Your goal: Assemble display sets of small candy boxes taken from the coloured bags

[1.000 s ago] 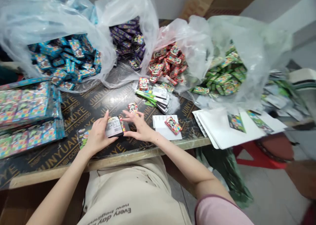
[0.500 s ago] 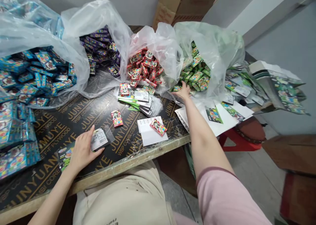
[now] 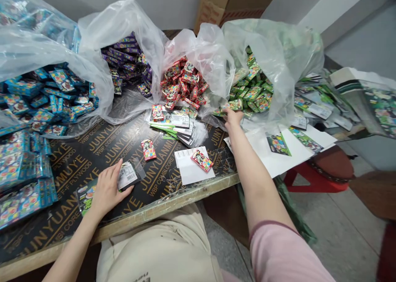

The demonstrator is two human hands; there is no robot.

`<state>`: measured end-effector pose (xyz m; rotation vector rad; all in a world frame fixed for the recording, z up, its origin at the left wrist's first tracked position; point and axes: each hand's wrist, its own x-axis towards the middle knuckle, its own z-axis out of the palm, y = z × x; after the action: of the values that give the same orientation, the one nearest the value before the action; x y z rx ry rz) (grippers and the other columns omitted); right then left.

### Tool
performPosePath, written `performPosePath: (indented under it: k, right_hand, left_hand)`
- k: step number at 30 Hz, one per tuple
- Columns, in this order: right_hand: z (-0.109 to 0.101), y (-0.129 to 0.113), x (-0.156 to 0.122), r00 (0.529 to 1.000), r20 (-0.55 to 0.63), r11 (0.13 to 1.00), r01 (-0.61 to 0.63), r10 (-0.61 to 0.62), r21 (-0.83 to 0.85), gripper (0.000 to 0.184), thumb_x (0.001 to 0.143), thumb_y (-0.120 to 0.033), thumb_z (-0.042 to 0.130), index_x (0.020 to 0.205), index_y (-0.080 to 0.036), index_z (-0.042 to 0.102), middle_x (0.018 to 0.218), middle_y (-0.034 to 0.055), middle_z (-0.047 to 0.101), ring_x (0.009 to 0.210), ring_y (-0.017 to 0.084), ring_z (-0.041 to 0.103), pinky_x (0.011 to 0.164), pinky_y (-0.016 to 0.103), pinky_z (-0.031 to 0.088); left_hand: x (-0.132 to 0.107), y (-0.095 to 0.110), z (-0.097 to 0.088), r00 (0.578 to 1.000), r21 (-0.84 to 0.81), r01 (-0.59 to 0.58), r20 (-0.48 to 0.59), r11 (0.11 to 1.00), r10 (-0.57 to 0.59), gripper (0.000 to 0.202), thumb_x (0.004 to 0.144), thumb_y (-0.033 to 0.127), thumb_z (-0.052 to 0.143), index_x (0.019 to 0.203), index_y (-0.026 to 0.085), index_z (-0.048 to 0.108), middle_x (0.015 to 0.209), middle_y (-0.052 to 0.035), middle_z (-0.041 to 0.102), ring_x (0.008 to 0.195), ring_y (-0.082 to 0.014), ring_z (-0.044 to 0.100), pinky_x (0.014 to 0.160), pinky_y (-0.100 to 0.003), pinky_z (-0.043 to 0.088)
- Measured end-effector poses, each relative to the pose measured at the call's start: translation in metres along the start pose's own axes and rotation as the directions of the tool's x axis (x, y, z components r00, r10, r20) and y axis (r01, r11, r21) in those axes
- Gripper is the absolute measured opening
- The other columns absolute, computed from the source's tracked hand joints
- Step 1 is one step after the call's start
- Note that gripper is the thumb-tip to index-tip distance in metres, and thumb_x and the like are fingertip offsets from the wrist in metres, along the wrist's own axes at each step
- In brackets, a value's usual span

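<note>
My left hand [image 3: 107, 189] lies flat on a clear packet with a white barcode label [image 3: 127, 175] near the table's front edge, fingers spread over it. My right hand [image 3: 232, 117] reaches far across to the mouth of the clear bag of green packs [image 3: 253, 94], its fingers closed on a green pack [image 3: 234, 105]. A red pack [image 3: 148, 149] lies loose on the table between my arms. Another red pack [image 3: 201, 159] rests on a white sheet [image 3: 193, 170].
Clear bags of blue packs [image 3: 52, 96], purple packs [image 3: 128, 63] and red packs [image 3: 182, 84] line the back of the plywood table [image 3: 93, 150]. A stack of flat packets [image 3: 177, 123] lies mid-table. White sheets [image 3: 278, 150] overhang the right edge above a red stool [image 3: 321, 176].
My right hand left the labelled packet and stretched out to the green bag, where it now grips a green pack. My left hand stayed pressed on the packet.
</note>
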<state>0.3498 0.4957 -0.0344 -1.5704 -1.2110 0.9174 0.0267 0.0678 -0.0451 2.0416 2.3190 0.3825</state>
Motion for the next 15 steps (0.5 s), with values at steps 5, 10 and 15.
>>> performPosePath:
  k: [5, 10, 15]
  right_hand:
    - [-0.011, -0.012, -0.056, 0.995, -0.094, 0.977, 0.005, 0.015, 0.214, 0.028, 0.054, -0.029, 0.068, 0.072, -0.024, 0.048, 0.066, -0.0053, 0.059, 0.071, 0.017, 0.063, 0.060, 0.032, 0.055]
    - [0.016, -0.022, -0.165, 0.934, 0.303, 0.950, 0.094, -0.187, 0.297, 0.035, 0.056, -0.040, 0.078, 0.080, -0.021, 0.063, 0.078, 0.0026, 0.067, 0.085, 0.024, 0.066, 0.082, 0.044, 0.056]
    - [0.045, -0.038, -0.252, 0.656, 0.578, 0.860, 0.476, -0.485, 0.182, 0.023, 0.072, -0.047, 0.072, 0.085, -0.029, 0.076, 0.123, 0.0079, 0.059, 0.122, 0.031, 0.052, 0.105, 0.050, 0.040]
  left_hand:
    - [-0.001, -0.005, 0.003, 1.000, -0.030, 0.009, 0.002, 0.999, -0.009, 0.085, 0.081, 0.047, 0.059, 0.150, 0.014, 0.021, 0.125, -0.0197, 0.056, 0.110, -0.0341, 0.055, 0.094, -0.048, 0.043]
    - [0.005, 0.004, -0.003, 0.998, -0.121, 0.055, 0.000, 0.991, -0.055, 0.081, 0.074, 0.049, 0.067, 0.144, 0.018, 0.038, 0.132, -0.0186, 0.054, 0.122, -0.0359, 0.050, 0.107, -0.059, 0.030]
    - [0.020, 0.040, -0.029, 0.947, -0.624, 0.232, -0.031, 0.746, -0.321, 0.057, 0.077, 0.044, 0.068, 0.128, 0.020, 0.057, 0.128, -0.0136, 0.059, 0.119, -0.0290, 0.053, 0.105, -0.049, 0.038]
